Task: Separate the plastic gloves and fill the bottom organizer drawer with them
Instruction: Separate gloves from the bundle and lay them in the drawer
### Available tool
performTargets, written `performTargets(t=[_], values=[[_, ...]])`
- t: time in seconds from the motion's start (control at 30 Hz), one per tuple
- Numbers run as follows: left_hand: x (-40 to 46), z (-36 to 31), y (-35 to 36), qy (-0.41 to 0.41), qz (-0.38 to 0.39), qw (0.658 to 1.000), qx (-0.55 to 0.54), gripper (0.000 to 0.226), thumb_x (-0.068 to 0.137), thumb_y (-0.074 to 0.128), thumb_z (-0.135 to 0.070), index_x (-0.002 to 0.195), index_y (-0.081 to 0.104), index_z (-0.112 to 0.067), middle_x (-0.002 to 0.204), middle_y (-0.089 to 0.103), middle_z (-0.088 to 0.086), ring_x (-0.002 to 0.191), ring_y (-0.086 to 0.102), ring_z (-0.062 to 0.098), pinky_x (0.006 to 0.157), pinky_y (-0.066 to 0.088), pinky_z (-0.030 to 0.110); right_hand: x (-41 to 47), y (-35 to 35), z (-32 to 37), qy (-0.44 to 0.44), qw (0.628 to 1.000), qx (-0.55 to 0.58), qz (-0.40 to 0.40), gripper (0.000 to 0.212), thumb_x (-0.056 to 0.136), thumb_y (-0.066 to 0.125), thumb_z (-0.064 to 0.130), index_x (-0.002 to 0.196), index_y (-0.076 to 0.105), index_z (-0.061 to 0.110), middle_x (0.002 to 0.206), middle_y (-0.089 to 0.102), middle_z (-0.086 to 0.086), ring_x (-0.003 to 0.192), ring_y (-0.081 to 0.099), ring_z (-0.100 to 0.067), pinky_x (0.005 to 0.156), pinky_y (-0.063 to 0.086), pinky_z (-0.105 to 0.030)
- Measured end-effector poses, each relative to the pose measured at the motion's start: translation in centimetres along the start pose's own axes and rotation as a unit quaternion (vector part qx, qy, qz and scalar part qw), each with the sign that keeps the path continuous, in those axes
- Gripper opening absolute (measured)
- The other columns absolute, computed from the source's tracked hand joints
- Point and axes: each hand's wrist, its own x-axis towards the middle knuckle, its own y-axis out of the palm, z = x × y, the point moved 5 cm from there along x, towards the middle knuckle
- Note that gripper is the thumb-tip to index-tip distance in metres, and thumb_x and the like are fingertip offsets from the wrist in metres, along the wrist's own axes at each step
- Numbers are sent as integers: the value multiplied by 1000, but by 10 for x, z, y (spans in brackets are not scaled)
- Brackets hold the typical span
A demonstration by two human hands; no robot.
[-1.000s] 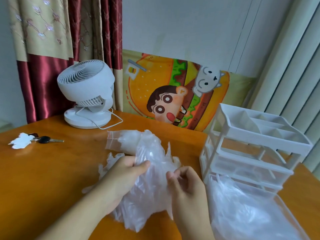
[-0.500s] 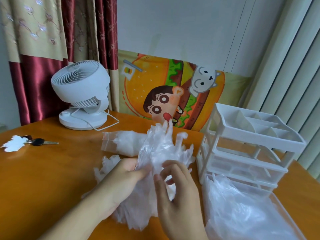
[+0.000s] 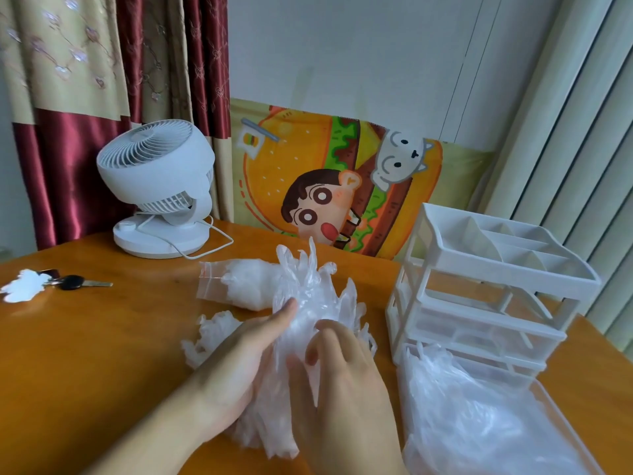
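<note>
A bunch of clear plastic gloves (image 3: 310, 296) stands upright over the wooden table, glove fingers pointing up. My left hand (image 3: 236, 368) grips the bunch from the left, thumb pressed on its front. My right hand (image 3: 342, 382) is against the front of the bunch with fingers curled into the plastic. The white organizer (image 3: 479, 296) stands to the right. Its clear bottom drawer (image 3: 555, 406) is pulled out towards me and holds several loose gloves (image 3: 462, 416). A bag of gloves (image 3: 239, 282) lies behind the bunch.
A white desk fan (image 3: 157, 186) with its cable stands at the back left. Keys with a white tag (image 3: 51, 284) lie at the far left. A cartoon cushion (image 3: 329, 186) leans against the wall. More crumpled gloves (image 3: 209, 334) lie under my left hand.
The glove bunch has been raised and stood upright, its fingers now pointing up. My right hand moved from the bunch's right edge onto its front. The view shifted slightly.
</note>
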Motion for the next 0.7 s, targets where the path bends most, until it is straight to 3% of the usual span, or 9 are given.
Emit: performTargets(t=[0.1, 0.17, 0.23, 0.37, 0.43, 0.53, 0.6, 0.67, 0.7], values=[[-18, -7, 5, 29, -17, 999, 29, 31, 93, 69, -43, 113, 77, -21, 105, 80, 5, 103, 75, 21, 102, 52, 48, 0, 3, 0, -1, 999, -3, 38, 36, 83, 63, 47, 113, 59, 27, 113, 62, 13, 94, 65, -13, 74, 58, -26], [-19, 2, -1, 23, -26, 999, -6, 34, 95, 69, -40, 118, 73, -16, 107, 79, 11, 104, 75, 29, 104, 52, 56, -1, 6, -2, -4, 999, -22, 35, 32, 75, 70, 32, 106, 67, 27, 119, 67, 10, 94, 68, -16, 69, 59, -26], [-12, 1, -4, 20, -48, 998, -43, 36, 97, 67, -40, 123, 71, -14, 110, 78, 14, 107, 74, 32, 106, 51, 55, 0, 5, -5, -1, 1000, -23, 4, 20, 78, 65, 19, 96, 71, 25, 115, 70, 11, 90, 69, -16, 63, 58, -26], [-12, -4, -6, 22, -71, 996, -55, 29, 101, 61, -37, 118, 71, -15, 108, 80, 9, 104, 76, 26, 102, 53, 48, 2, -6, -17, 60, 997, 19, -46, 25, 88, 57, 4, 90, 61, 29, 77, 61, 15, 65, 57, -7, 50, 40, -15], [-10, -5, -14, 20, -86, 995, -42, 32, 98, 63, -47, 119, 70, -24, 112, 79, -1, 109, 74, 21, 103, 53, 47, 2, -12, -28, 133, 986, 68, -71, 34, 97, 50, 6, 82, 46, 36, 62, 49, 13, 58, 52, -6, 47, 37, -20], [-6, -2, -27, 19, -131, 989, 65, 31, 95, 62, -59, 109, 71, -33, 109, 75, -7, 107, 70, 16, 100, 53, 45, 2, -21, -48, 223, 956, 154, -110, 28, 104, 51, 16, 79, 50, 29, 71, 62, 9, 66, 59, -8, 58, 45, -23], [-5, -2, -32, 34, -170, 967, 189, 26, 102, 55, -52, 103, 66, -28, 86, 62, -5, 79, 61, 11, 76, 50, 30, 4, -32, -57, 269, 922, 244, -136, 24, 108, 54, 18, 86, 63, 21, 75, 69, 3, 67, 65, -14, 61, 51, -31], [-6, -10, -30, 76, -204, 921, 323, 33, 102, 54, -46, 115, 62, -16, 75, 56, 0, 60, 54, 12, 58, 43, 28, 8, -43, -63, 313, 867, 351, -163, 23, 108, 58, 14, 89, 72, 15, 80, 77, -3, 77, 74, -25, 68, 58, -39], [-8, -14, -28, 101, -221, 896, 373, 39, 102, 56, -44, 128, 57, -16, 85, 64, 2, 66, 61, 12, 60, 47, 27, 10, -47, -66, 336, 831, 410, -173, 24, 107, 59, 12, 90, 75, 11, 84, 79, -7, 82, 76, -28, 72, 60, -40]])
